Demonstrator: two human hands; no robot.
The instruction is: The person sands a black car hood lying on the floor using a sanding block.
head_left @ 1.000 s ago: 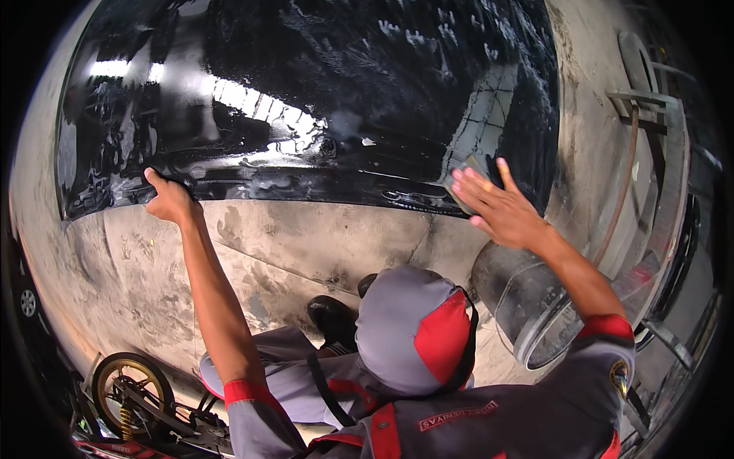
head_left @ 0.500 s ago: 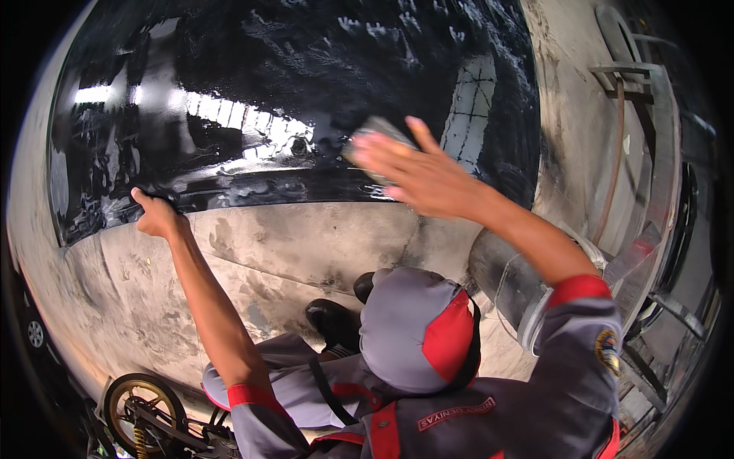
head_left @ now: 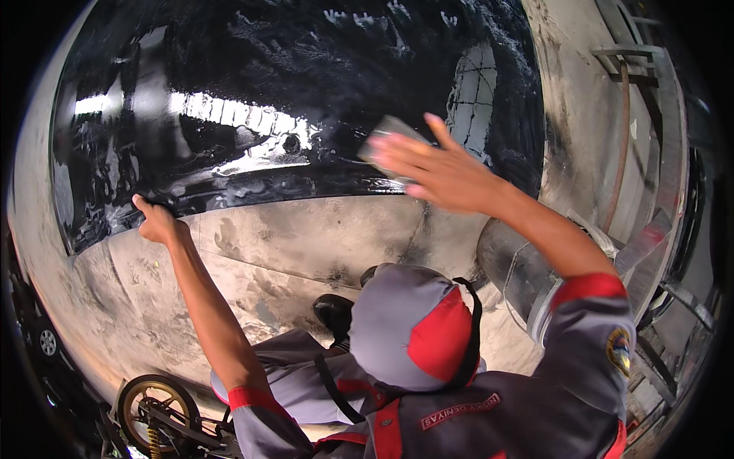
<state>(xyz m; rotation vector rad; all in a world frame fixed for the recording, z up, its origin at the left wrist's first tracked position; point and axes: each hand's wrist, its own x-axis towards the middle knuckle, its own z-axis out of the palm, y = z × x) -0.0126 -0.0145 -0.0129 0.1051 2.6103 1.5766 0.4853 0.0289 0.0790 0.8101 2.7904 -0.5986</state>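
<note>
A large glossy black panel (head_left: 306,84) lies before me, wet and streaked with whitish smears and bright reflections. At its near left edge, my left hand (head_left: 159,222) holds on, thumb over the top and the other fingers hidden under the rim. My right hand (head_left: 447,172), slightly blurred, presses a flat grey pad (head_left: 396,130) against the panel near its front edge, right of the middle. The fingers lie over the pad, covering part of it, and the thumb sticks out away from it. I cannot make out the pad's material.
To the right, under my right forearm, stands a dark bucket (head_left: 501,252) with a wire handle. A grey metal frame (head_left: 669,168) runs along the far right. At the lower left is a motorcycle wheel (head_left: 157,417). Stained concrete floor (head_left: 290,237) surrounds the panel.
My right hand and the grey pad have slid a little to the right over the panel. The left hand keeps its hold on the edge.
</note>
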